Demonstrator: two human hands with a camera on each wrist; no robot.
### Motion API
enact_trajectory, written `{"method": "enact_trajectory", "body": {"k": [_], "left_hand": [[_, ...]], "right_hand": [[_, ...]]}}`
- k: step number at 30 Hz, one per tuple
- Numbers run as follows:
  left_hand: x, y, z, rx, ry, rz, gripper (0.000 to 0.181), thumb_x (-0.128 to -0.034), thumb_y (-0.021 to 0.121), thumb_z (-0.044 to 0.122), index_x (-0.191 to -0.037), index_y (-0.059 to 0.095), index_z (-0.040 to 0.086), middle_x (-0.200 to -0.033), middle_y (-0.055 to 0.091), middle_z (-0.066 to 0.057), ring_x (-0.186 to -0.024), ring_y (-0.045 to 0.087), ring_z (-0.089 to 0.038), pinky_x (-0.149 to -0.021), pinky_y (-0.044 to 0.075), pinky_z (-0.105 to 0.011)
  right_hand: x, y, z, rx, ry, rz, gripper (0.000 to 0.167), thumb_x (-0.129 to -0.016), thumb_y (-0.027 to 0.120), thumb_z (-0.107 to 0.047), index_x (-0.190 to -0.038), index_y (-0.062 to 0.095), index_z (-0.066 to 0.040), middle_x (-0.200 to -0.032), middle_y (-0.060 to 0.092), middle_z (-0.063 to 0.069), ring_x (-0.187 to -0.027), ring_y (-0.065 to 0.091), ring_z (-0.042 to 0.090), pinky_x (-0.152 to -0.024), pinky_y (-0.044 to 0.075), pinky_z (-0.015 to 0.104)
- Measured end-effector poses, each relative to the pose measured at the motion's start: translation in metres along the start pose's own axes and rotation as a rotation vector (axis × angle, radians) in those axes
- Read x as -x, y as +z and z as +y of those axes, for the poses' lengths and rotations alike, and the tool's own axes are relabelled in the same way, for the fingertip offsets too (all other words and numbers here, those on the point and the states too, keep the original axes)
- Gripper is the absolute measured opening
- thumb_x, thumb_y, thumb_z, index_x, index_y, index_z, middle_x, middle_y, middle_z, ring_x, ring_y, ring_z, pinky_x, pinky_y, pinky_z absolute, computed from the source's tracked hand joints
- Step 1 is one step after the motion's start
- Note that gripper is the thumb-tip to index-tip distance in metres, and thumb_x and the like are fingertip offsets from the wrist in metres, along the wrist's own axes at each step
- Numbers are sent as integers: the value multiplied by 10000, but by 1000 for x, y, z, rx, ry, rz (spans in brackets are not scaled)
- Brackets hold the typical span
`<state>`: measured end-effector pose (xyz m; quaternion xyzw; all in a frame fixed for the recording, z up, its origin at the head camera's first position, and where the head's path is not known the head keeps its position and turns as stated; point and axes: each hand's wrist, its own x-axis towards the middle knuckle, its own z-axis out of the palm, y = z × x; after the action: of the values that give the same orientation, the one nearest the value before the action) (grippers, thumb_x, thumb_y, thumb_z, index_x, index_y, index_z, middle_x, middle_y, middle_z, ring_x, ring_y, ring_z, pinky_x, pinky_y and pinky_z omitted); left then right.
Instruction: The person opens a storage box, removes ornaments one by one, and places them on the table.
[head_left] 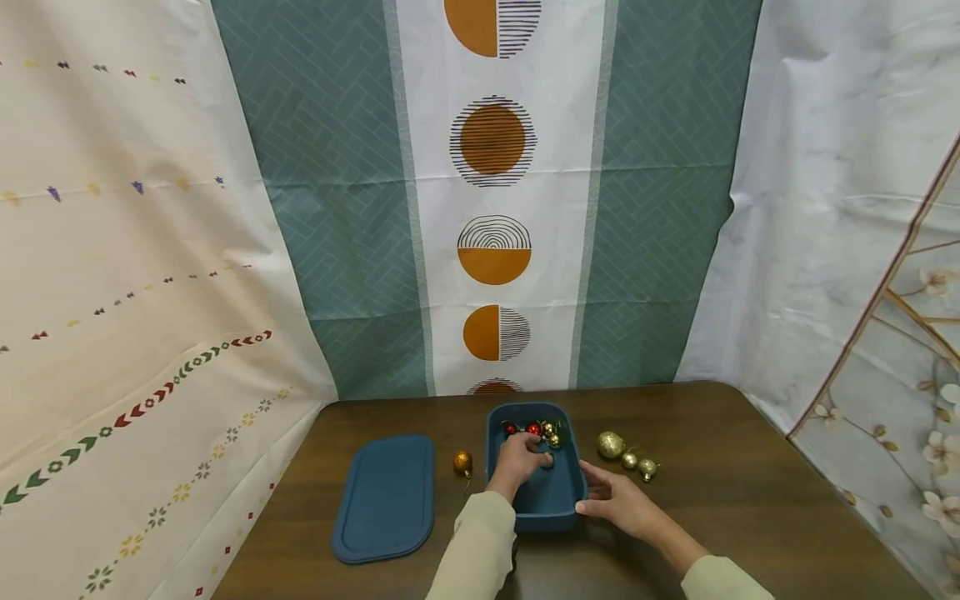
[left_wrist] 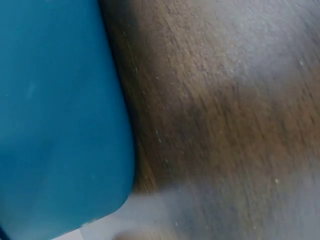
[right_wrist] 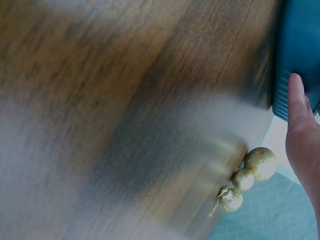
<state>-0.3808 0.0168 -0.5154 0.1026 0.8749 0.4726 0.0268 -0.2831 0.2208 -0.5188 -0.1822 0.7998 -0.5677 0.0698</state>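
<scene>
A blue rectangular box (head_left: 543, 502) stands on the table, with small red baubles (head_left: 533, 429) and gold baubles (head_left: 551, 430) at its far end. My left hand (head_left: 517, 461) reaches inside over its left wall, and its curled fingers pinch a small gold bauble (head_left: 548, 460), partly hidden. On the right, my right hand (head_left: 618, 502) rests its extended fingers (right_wrist: 296, 95) against the box's outer side. The left wrist view catches only the box wall (left_wrist: 65, 120) and the tabletop, not the hand.
Left of the box lies a flat blue lid (head_left: 386, 497). Between them sits an orange bauble (head_left: 462, 463). Three gold baubles, the largest one (head_left: 611, 444) farthest back, lie right of the box on the dark wooden table (head_left: 735, 500). Patterned curtains (head_left: 495, 200) hang behind.
</scene>
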Motion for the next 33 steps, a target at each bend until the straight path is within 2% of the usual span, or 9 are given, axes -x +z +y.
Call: {"method": "enact_trajectory", "body": {"k": [7,13,20,27,30,31,33], "left_hand": [[-3,3,-1,-42,5,2,364,-814,824,99,-1136,704,-19,-980,685,-104,-882,638,-243,-786,545,-419],[-2,6,0,-73,9,-1,362,-815,824,112,-1132,709,-18,-997,690,-100,-912,643,-251,-800,546,-419],[-2,8,3,-103,41,11,241,-799,826,73,-1016,745,4,-949,712,-84,-890,653,-251,-772,544,-407],[-1,8,-1,-141,118,22,190,-802,831,99,-968,759,41,-901,708,-50,-791,633,-173,-681,533,-338],[-1,8,-1,-130,114,23,184,-802,823,75,-965,754,27,-886,707,-57,-772,629,-174,-671,531,-335],[1,6,4,-123,88,15,188,-798,819,49,-968,748,12,-891,705,-67,-786,632,-194,-693,537,-348],[1,5,4,-135,92,25,186,-791,821,43,-958,746,10,-875,699,-70,-810,629,-222,-709,532,-357]], "right_hand": [[-1,0,0,-3,6,-6,751,-941,692,-111,-1490,250,147,-1351,498,365,-1154,584,461,-888,536,436],[0,0,0,2,22,-1,750,-941,694,-122,-1491,257,141,-1286,562,342,-1146,591,456,-885,534,463],[-1,-1,1,17,25,8,760,-931,709,-136,-1490,272,135,-1354,504,352,-1150,592,452,-887,536,447],[-1,0,1,4,27,11,764,-930,712,-141,-1491,272,134,-1373,484,355,-1154,590,444,-886,537,427],[-1,0,1,12,18,14,770,-924,718,-138,-1488,272,138,-1386,465,365,-1153,590,450,-886,538,416],[-1,0,1,11,15,14,770,-925,717,-136,-1488,270,140,-1387,461,368,-1154,589,453,-887,538,413],[-1,0,1,17,12,14,774,-923,718,-137,-1487,268,142,-1397,447,372,-1156,587,456,-888,538,406]]}}
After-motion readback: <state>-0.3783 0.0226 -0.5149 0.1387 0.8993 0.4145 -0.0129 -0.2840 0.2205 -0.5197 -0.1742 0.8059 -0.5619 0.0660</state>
